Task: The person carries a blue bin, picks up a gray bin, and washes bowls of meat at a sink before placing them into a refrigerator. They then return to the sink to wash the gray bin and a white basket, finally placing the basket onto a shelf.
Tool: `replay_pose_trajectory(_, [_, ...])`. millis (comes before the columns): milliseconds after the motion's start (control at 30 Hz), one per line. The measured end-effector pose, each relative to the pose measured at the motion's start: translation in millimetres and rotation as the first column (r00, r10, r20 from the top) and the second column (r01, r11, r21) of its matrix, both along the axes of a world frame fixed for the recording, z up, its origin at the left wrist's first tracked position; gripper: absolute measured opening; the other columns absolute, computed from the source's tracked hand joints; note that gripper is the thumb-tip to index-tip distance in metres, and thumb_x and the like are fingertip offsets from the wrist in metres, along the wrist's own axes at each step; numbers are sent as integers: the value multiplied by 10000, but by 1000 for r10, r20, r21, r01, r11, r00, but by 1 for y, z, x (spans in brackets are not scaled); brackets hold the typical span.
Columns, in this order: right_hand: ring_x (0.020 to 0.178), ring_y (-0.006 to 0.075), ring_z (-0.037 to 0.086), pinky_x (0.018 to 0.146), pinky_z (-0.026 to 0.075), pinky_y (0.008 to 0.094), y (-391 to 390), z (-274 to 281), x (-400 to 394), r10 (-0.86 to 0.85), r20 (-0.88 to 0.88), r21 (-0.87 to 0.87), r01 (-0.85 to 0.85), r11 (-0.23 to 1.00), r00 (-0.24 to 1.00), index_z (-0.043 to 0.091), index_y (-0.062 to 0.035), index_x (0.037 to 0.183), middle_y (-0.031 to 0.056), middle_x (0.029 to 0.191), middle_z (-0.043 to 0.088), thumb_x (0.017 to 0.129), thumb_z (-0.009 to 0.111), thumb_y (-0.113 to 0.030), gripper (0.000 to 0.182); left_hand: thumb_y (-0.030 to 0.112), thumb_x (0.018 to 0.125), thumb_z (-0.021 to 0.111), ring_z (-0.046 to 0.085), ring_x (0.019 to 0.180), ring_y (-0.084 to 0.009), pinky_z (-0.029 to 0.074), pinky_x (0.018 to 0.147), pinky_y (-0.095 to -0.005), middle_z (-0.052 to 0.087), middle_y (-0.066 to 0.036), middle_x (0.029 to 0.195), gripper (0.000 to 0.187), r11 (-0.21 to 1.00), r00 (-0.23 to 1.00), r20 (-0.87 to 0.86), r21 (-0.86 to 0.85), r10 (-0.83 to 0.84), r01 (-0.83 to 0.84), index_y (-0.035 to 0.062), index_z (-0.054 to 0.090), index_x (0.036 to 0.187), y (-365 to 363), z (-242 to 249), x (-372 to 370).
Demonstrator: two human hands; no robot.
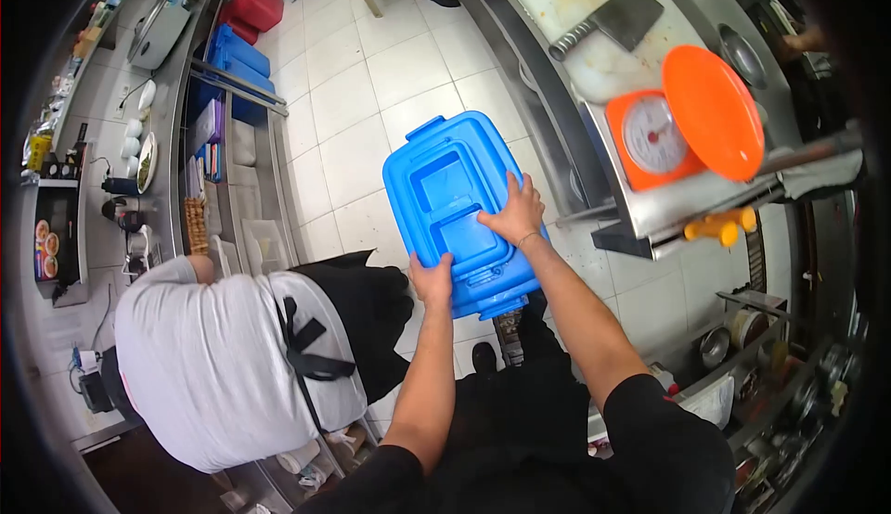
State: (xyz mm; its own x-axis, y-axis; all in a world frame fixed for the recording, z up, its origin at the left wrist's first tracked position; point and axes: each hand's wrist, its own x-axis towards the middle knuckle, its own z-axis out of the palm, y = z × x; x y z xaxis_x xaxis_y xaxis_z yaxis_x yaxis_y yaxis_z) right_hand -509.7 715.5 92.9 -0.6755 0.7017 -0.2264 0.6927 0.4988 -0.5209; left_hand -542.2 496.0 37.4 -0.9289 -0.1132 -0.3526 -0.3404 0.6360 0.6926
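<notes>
A blue lidded plastic storage bin (404, 185) is in front of my body, above the tiled floor. Its lid has two recessed panels. At the near left edge, my left hand (432, 280) grips it with the thumb on top; the other fingers are mostly hidden. My right hand (516, 217) holds the right side, its thumb lying across the lid and its fingers over the edge. What is inside the bin cannot be seen.
A co-worker in a white shirt (223, 366) bends toward the left shelves, close to my left arm. On the right counter are a cleaver (626, 18), an orange scale (650, 138) and an orange plate (713, 110). Blue (243, 55) and red (255, 8) containers stand farther back left.
</notes>
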Motion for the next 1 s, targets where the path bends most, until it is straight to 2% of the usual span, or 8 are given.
replay_pose_trajectory(133, [1366,438,371,1119,328,548,9,-20,-53,-12,48,-104,17,994,999,283,-89,1540,245,1560,258,622,818,-535,1152,373,673,812,459,1332,-399,394,1106,-464,441,-220,1453,979,996,996,30,-21,-86,87,45,389,1493,3,-18,-72])
replay_pose_trajectory(167, [1387,446,344,1128,318,556,8,-24,-62,0,65,-121,8,993,998,228,-106,1564,248,1586,210,653,799,-543,1160,405,680,805,413,1374,-385,363,1127,-477,393,-192,1500,1024,982,991,98,-162,-86,102,119,324,1538,8,-9,-80])
replay_pose_trajectory(267, [1403,447,324,1133,312,553,11,-39,-90,9,29,-128,-5,992,1000,181,-112,1580,253,1601,178,691,776,-546,1155,477,703,795,334,1434,-367,304,1157,-502,313,-183,1560,1055,964,997,10,-252,-80,80,183,264,1566,18,-18,-113])
replay_pose_trajectory(300, [1422,447,298,1139,304,553,15,-42,-106,16,54,-163,-7,987,998,117,-116,1594,257,1610,156,717,759,-556,1173,558,735,762,268,1472,-363,252,1175,-526,254,-185,1596,1049,935,999,33,-351,-41,50,186,250,1572,28,-20,-126])
replay_pose_trajectory(533, [1448,455,250,1146,297,560,21,-40,-223,141,75,-207,-123,971,987,63,-117,1600,272,1618,92,730,755,-601,1212,566,775,724,260,1472,-395,251,1165,-564,230,-199,1606,1038,953,999,33,-301,-30,39,191,197,1587,24,-17,-235])
replay_pose_trajectory(733, [1456,468,215,1141,302,579,38,-48,-324,249,55,-237,-230,944,967,49,-125,1602,262,1624,70,727,733,-686,1245,581,740,738,224,1479,-419,253,1166,-570,137,-195,1633,1138,943,987,159,-327,-18,70,202,99,1602,27,-22,-330])
replay_pose_trajectory(900, [1464,476,186,1165,295,544,65,-41,-426,270,66,-237,-248,939,961,24,-118,1603,260,1623,48,725,729,-700,1267,535,696,808,117,1504,-446,205,1198,-563,9,-261,1634,1320,957,932,343,-209,-119,199,179,-90,1595,43,1,-437])
replay_pose_trajectory(1000, [1462,480,186,1173,292,523,86,-43,-477,277,66,-253,-252,934,959,20,-109,1601,259,1621,43,729,727,-698,1268,536,699,810,93,1508,-443,199,1204,-552,-18,-257,1636,1346,959,906,404,-180,-130,218,181,-138,1586,59,3,-490])
